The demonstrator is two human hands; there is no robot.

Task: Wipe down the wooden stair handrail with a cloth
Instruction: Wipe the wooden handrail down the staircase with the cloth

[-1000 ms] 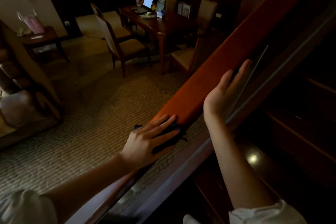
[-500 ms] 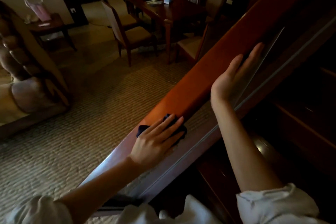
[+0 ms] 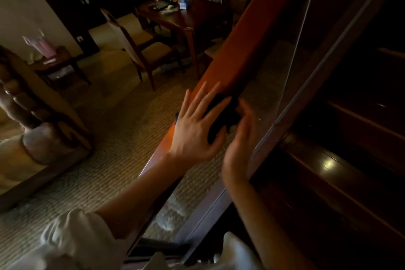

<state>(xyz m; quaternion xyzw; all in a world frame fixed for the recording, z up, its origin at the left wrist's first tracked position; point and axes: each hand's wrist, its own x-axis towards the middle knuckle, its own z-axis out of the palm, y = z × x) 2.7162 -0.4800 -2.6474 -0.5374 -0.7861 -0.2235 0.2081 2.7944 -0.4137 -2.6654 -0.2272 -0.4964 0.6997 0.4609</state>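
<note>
The left hand lay flat on the dark cloth, fingers spread, pinning it to the top of the rail, probably so the whole palm pushed it into the wood and it didn't bunch. The right hand sat just beside it on the stair side, fingers loosely bent toward the cloth's edge, too blurry to tell if it pinched the cloth or only touched it. Looked like a regrip mid-wipe, with a long run of rail beyond the fingertips.
</note>
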